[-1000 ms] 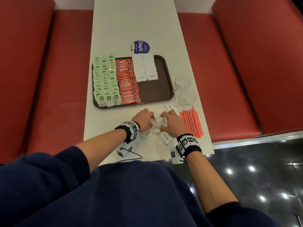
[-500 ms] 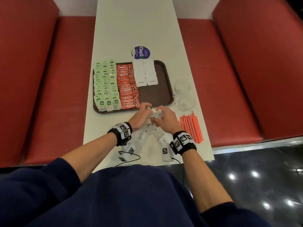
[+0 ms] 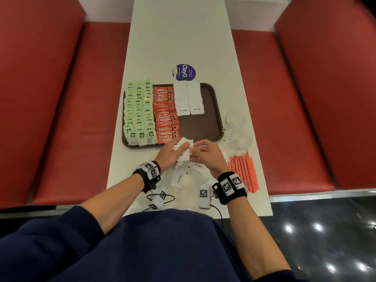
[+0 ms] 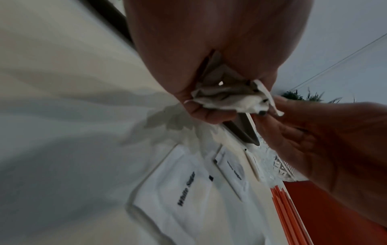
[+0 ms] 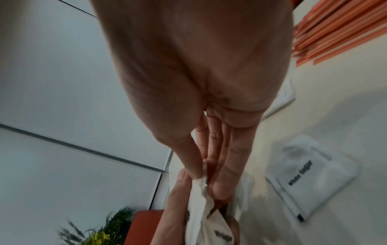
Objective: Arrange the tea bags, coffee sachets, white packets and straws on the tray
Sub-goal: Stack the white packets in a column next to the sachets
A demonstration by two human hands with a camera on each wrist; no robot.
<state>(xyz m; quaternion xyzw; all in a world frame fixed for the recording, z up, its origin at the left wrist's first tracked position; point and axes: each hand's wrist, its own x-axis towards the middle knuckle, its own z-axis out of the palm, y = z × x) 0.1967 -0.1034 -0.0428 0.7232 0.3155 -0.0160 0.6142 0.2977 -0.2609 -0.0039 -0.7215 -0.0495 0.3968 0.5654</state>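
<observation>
Head view: left hand (image 3: 169, 154) grips a bunch of white sugar packets (image 3: 184, 148) just short of the tray's (image 3: 211, 110) near rim; right hand (image 3: 205, 154) pinches the bunch's right edge. Tea bags (image 3: 138, 112), Nescafé sachets (image 3: 165, 112) and two packet rows (image 3: 189, 100) already lie on the tray, long axes running away from the person. Bare tray floor lies directly beyond the bunch. Loose packets (image 3: 179, 179) remain on the counter (image 3: 183, 37) before the tray; orange straws (image 3: 244, 171) lie right of it.

Left wrist view: curled fingers (image 4: 209, 114) clamp the crumpled bunch (image 4: 230, 99).

Right wrist view: thumb and fingertips (image 5: 220, 187) press together on a packet edge (image 5: 201, 182).
</observation>
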